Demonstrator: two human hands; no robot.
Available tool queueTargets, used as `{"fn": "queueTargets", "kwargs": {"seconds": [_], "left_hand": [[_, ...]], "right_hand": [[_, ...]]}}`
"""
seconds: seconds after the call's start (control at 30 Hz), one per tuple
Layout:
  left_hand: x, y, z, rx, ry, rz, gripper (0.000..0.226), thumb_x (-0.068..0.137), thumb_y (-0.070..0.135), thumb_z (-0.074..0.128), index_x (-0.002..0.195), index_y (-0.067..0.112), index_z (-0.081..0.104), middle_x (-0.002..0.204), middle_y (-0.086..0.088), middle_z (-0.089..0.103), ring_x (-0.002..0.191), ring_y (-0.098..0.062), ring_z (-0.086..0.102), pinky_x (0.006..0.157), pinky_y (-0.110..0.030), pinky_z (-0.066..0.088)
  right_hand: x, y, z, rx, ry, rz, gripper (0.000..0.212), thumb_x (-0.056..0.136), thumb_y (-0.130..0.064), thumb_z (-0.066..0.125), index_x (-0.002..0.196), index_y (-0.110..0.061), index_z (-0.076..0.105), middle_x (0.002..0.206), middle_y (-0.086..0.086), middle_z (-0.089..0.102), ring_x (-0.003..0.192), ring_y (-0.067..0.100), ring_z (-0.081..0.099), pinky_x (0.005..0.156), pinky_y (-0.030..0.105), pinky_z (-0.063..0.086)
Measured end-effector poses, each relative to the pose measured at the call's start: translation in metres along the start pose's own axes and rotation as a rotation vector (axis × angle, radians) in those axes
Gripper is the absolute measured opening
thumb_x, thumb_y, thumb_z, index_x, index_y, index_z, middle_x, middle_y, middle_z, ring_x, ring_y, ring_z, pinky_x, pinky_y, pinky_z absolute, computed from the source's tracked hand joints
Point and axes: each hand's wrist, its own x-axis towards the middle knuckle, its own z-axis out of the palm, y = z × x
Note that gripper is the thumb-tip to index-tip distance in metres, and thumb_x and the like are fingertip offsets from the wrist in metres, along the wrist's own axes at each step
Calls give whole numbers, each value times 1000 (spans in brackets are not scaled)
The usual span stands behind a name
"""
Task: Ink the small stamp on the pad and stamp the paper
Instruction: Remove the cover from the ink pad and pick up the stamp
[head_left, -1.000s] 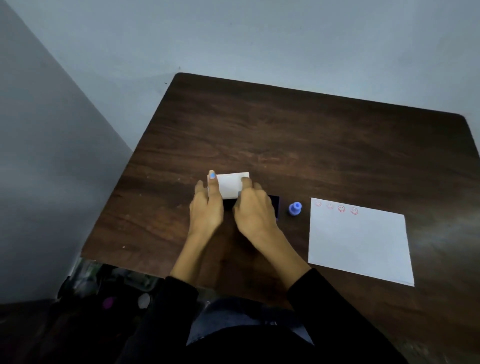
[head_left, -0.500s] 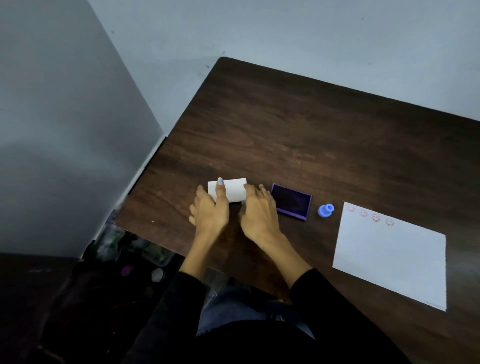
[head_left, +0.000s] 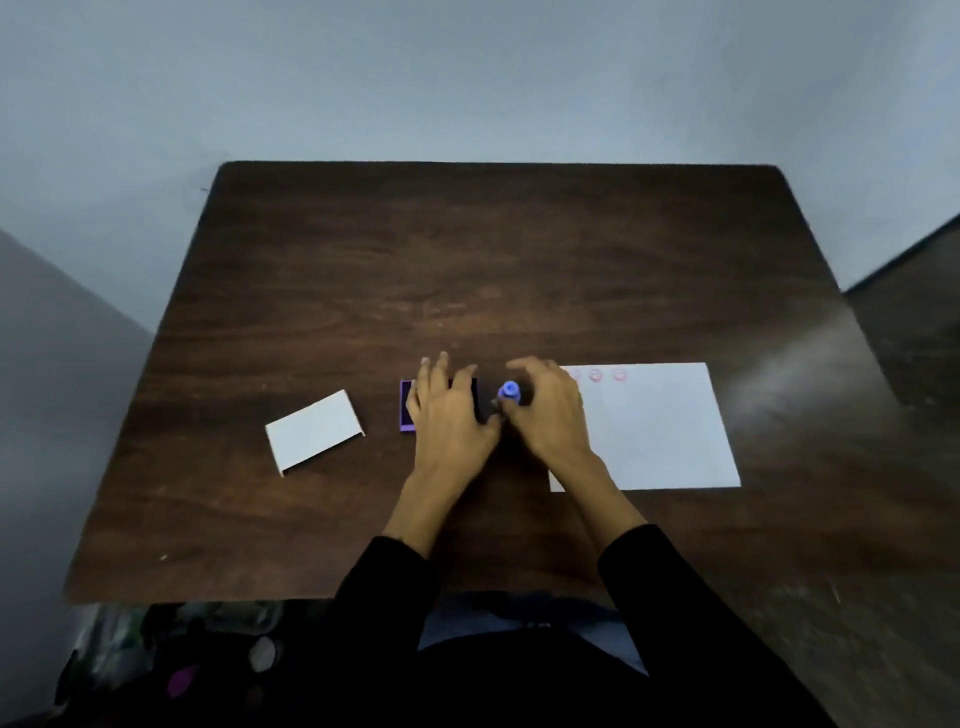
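Note:
The purple ink pad (head_left: 406, 410) lies open on the dark wooden table (head_left: 467, 260), mostly covered by my left hand (head_left: 449, 415), which rests flat on it with fingers spread. The small blue stamp (head_left: 510, 391) stands upright just right of the pad. My right hand (head_left: 548, 410) curls around it, fingers arched over its far side and thumb by its base; whether they grip it is unclear. The white paper (head_left: 660, 431) lies to the right, with red smiley prints (head_left: 596, 375) along its top edge.
The white lid of the pad (head_left: 314, 431) lies alone on the table to the left. A wall runs behind the table. Cluttered items sit on the floor below the near left table edge (head_left: 182, 603).
Both hands let go of the white lid and moved right. The left hand came onto the ink pad, the right hand reached the blue stamp. The camera view swung right.

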Motion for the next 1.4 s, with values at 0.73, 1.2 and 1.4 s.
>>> {"fn": "queueTargets", "kwargs": {"seconds": [0.73, 1.2, 1.4], "left_hand": [[4, 9, 21, -113, 92, -5, 38, 76, 41, 70, 106, 18, 68, 146, -4, 43, 143, -21, 21, 114, -47, 4], [12, 10, 27, -65, 81, -13, 33, 78, 42, 69, 103, 22, 70, 156, -1, 24, 147, -22, -3, 110, -59, -5], [17, 9, 27, -74, 70, -15, 32, 77, 44, 69, 102, 24, 71, 154, 0, 30, 147, -22, -4, 109, -60, -6]], "right_hand": [[10, 16, -14, 637, 33, 194, 20, 70, -18, 80, 88, -15, 71, 82, 4, 72, 75, 11, 68, 58, 16, 52], [20, 20, -16, 624, -35, 96, 24, 77, -7, 73, 101, -5, 69, 93, 10, 72, 81, 12, 67, 57, 7, 50], [29, 20, -25, 586, -178, 17, 27, 83, 2, 63, 109, -3, 66, 108, 16, 69, 101, 22, 66, 80, 22, 55]]}}
